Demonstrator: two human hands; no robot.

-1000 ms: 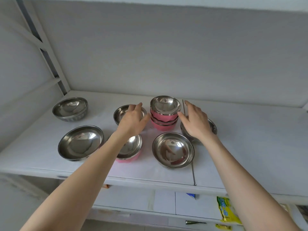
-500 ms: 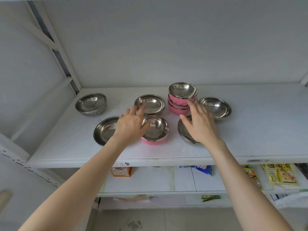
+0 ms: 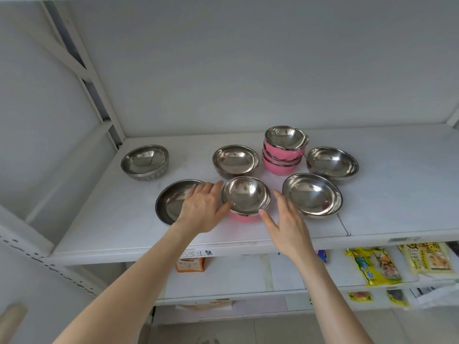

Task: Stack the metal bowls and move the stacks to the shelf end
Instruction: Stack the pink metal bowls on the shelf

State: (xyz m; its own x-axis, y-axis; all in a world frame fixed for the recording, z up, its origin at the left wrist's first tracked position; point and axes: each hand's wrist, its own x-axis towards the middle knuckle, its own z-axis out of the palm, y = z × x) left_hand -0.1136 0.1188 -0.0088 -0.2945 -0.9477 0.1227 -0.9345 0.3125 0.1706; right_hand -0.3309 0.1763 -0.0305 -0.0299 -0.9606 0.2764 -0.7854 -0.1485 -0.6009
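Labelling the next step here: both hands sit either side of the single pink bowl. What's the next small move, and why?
Probably close both hands on the single pink bowl and lift it. The left hand and right hand flank it, open, fingertips at its rim, with no grip yet visible. The pink stack stands just behind, a likely place to set it.

There is one view only, from the camera on my head, looking forward and slightly down onto the white shelf (image 3: 387,175) (its back wall fills the upper half). It sits close enough that my forearms enter from the bottom edge, my left hand (image 3: 202,209) and right hand (image 3: 289,227) near centre, lower shelves visible beneath
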